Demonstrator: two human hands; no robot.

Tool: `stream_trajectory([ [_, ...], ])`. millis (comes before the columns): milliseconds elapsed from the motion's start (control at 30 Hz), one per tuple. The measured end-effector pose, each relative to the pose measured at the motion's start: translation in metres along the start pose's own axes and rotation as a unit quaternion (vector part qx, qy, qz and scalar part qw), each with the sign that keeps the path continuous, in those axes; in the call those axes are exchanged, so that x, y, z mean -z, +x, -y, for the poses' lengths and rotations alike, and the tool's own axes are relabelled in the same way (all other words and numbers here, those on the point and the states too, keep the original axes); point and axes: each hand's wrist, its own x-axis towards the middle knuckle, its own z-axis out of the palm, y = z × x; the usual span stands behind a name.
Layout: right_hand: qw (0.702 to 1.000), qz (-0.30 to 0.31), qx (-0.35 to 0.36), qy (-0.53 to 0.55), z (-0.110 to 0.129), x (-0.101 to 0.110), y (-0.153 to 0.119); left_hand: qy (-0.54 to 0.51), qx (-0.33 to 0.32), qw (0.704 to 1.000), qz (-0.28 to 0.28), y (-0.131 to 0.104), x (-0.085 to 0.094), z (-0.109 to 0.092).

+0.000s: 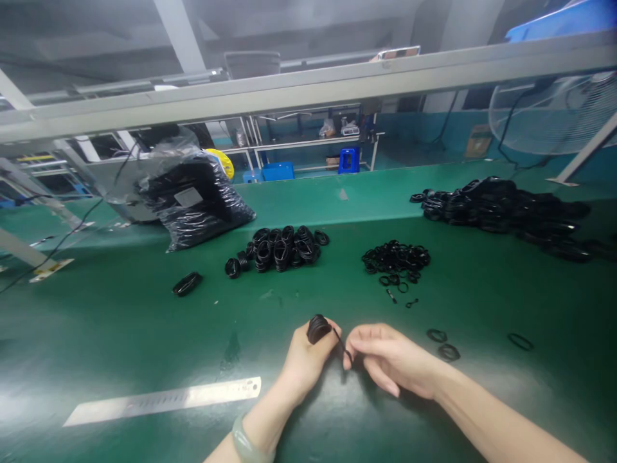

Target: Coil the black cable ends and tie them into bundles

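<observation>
My left hand [308,354] is closed round a small coiled bundle of black cable [318,328], just above the green work table [193,341]. From the bundle a short black end hangs down to the right, between my two hands. Close beside it is my right hand [385,357], thumb and index finger near the hanging end and the other fingers curled. Whether its fingertips grip that end cannot be made out. Beyond my hands lie a heap of coiled black bundles [281,249] and a pile of small black rings [395,257].
A metal ruler [164,402] lies front left, a single coil [187,283] behind it. Loose rings [448,352] lie at right. Farther back are a plastic bag of black items [197,199] and a large dark heap [501,209]. A metal rail [289,87] crosses above.
</observation>
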Motion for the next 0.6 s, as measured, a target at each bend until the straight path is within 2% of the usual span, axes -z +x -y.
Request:
stream_trajectory([
  [67,0.997,0.017,-0.033,-0.064,0.003,0.004,-0.002,-0.009,0.021,1.0,0.015,-0.001,0.001,-0.003],
  [167,0.982,0.005,-0.05,-0.18,0.011,0.011,-0.005,-0.003,0.041,0.997,0.062,-0.003,0.004,-0.007],
  [233,0.973,-0.031,-0.032,-0.227,0.015,0.013,-0.007,0.025,0.023,0.997,0.076,-0.004,0.006,-0.008],
  [300,0.953,-0.097,0.027,-0.286,0.015,0.012,-0.009,0.062,-0.004,0.994,0.085,-0.004,0.006,-0.005],
  [333,0.93,-0.128,0.072,-0.337,0.013,0.009,-0.009,0.094,-0.013,0.991,0.091,-0.005,0.006,-0.003],
  [367,0.894,-0.152,0.124,-0.403,0.01,0.006,-0.009,0.133,-0.019,0.986,0.095,-0.005,0.005,-0.001],
  [433,0.788,-0.175,0.221,-0.547,0.004,-0.004,-0.008,0.215,-0.025,0.972,0.095,-0.007,0.002,0.002],
  [467,0.735,-0.178,0.251,-0.604,0.001,-0.01,-0.007,0.245,-0.027,0.965,0.09,-0.008,0.001,0.003],
  [500,0.696,-0.18,0.263,-0.644,-0.001,-0.015,-0.006,0.263,-0.031,0.96,0.087,-0.009,0.001,0.004],
  [533,0.679,-0.184,0.256,-0.664,-0.001,-0.019,-0.006,0.27,-0.036,0.958,0.086,-0.01,0.0,0.004],
  [567,0.685,-0.188,0.23,-0.665,-0.001,-0.021,-0.005,0.27,-0.043,0.957,0.091,-0.011,-0.001,0.003],
  [600,0.713,-0.184,0.195,-0.648,0.0,-0.022,-0.006,0.268,-0.054,0.957,0.1,-0.012,-0.001,0.002],
])
